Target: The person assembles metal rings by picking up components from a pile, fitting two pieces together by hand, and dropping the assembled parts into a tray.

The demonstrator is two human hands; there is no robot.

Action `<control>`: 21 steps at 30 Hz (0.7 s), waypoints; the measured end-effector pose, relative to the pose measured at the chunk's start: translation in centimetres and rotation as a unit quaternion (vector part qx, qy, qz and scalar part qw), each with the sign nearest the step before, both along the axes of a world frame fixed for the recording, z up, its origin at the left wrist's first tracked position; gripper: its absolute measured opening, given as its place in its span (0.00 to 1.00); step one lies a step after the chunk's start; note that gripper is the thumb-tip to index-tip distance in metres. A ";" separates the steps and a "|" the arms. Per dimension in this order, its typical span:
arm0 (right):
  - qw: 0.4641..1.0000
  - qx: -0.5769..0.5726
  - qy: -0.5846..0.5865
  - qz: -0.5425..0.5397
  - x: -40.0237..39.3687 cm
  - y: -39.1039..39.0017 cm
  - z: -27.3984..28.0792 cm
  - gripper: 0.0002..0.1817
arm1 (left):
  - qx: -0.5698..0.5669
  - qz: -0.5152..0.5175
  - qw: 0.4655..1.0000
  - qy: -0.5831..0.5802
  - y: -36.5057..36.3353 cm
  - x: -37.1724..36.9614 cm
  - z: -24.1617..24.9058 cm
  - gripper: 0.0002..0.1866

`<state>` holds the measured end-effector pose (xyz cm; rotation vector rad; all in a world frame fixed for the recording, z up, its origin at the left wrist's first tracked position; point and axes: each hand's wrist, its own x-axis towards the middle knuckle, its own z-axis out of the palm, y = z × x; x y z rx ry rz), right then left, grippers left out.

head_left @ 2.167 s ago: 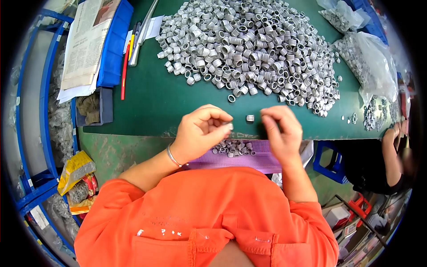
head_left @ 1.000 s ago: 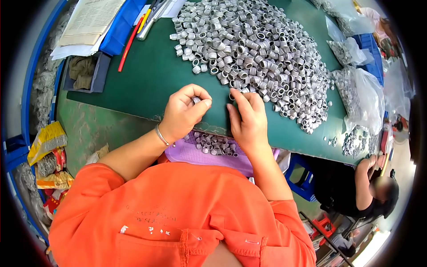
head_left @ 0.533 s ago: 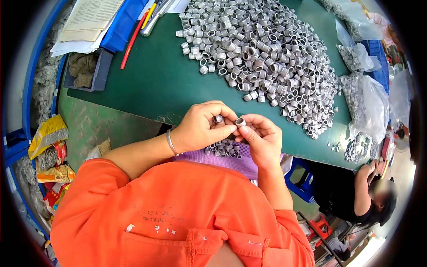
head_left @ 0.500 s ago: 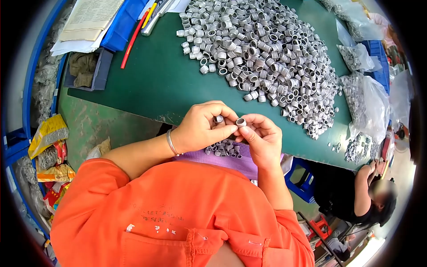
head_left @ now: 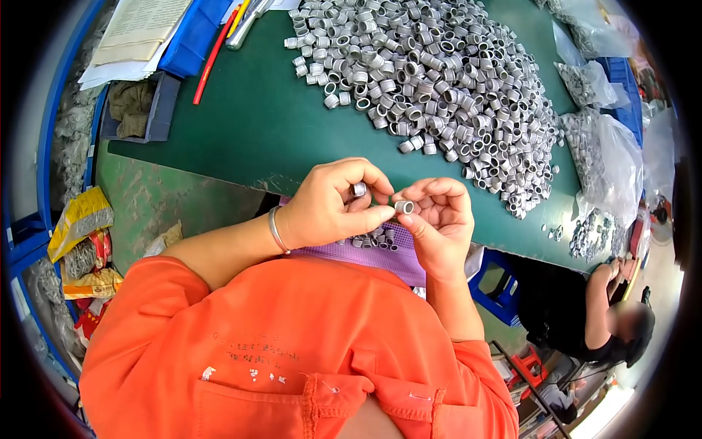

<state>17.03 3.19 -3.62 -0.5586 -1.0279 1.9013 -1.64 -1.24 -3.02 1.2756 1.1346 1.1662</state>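
Observation:
Over the table's front edge my two hands meet. My right hand (head_left: 442, 227) pinches a short grey metal sleeve (head_left: 404, 207) between thumb and fingers, its round opening facing up toward me. The thumb tip of my left hand (head_left: 325, 201) comes right up to that sleeve. A second metal sleeve (head_left: 357, 189) sits in the curled fingers of my left hand, which has a bangle at the wrist. Below the hands, several sleeves (head_left: 376, 239) lie in a purple basket (head_left: 398, 271) at my lap, partly hidden by my arms.
A large pile of metal sleeves (head_left: 439, 88) covers much of the green table (head_left: 227, 139). Clear plastic bags (head_left: 603, 161) of parts line its right side. A red pen (head_left: 212, 66), a blue bin (head_left: 194, 44) and a grey box (head_left: 157, 110) are at left. A person (head_left: 596, 314) sits at right.
The right hand has shifted slightly right, its fingers opening out a little more, and its sleeve has tilted. The left hand keeps its sleeve. The view has shifted slightly.

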 end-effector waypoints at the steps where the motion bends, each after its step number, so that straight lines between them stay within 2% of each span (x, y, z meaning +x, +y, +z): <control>1: 1.000 0.020 0.009 -0.011 -0.2 -0.1 0.1 0.22 | -0.025 -0.020 0.999 -0.012 0.0 0.0 0.3 0.11; 3: 0.998 0.049 -0.032 -0.028 -0.2 -0.4 0.2 0.23 | -0.025 -0.007 1.000 -0.013 0.1 0.4 0.4 0.11; 5: 0.955 0.264 -0.122 -0.061 -0.3 -0.5 -0.1 0.22 | 0.016 0.041 0.999 0.030 0.2 0.6 0.3 0.09; 7: 0.955 0.261 -0.127 -0.061 -0.4 -0.6 0.1 0.22 | 0.034 0.052 0.997 0.044 0.2 0.7 0.4 0.09; 9: 0.977 0.172 -0.109 -0.065 -0.4 -0.7 0.3 0.22 | 0.053 0.063 0.995 0.059 0.2 0.7 0.6 0.08; 10: 0.983 0.145 -0.098 -0.059 -0.4 -0.7 0.5 0.20 | 0.049 0.055 0.996 0.058 0.2 0.7 0.6 0.08; 11: 0.983 0.145 -0.098 -0.059 -0.2 -0.6 0.5 0.20 | 0.044 0.047 0.996 0.056 0.1 0.6 0.7 0.07; 13: 0.962 0.232 -0.143 0.002 0.3 -0.2 0.6 0.17 | 0.051 0.029 0.997 0.059 -0.1 0.6 0.4 0.07; 14: 0.969 0.189 -0.157 -0.017 0.1 -0.4 1.2 0.13 | 0.059 0.012 0.996 0.064 -0.2 0.5 0.3 0.07; 15: 0.969 0.190 -0.156 -0.017 0.5 0.1 1.4 0.13 | 0.053 -0.018 0.997 0.045 -0.3 0.2 0.4 0.07; 17: 0.899 0.350 -0.260 0.044 1.3 1.6 1.6 0.10 | 0.028 -0.047 0.998 0.021 -0.2 -0.3 0.4 0.06; 19: 0.831 0.422 -0.360 -0.052 0.3 2.3 1.5 0.08 | 0.018 -0.032 0.999 0.038 -0.2 -0.5 0.3 0.05; 21: 0.793 0.420 -0.422 -0.127 -0.9 3.0 0.7 0.09 | 0.009 -0.019 0.998 0.054 -0.1 -0.3 0.0 0.04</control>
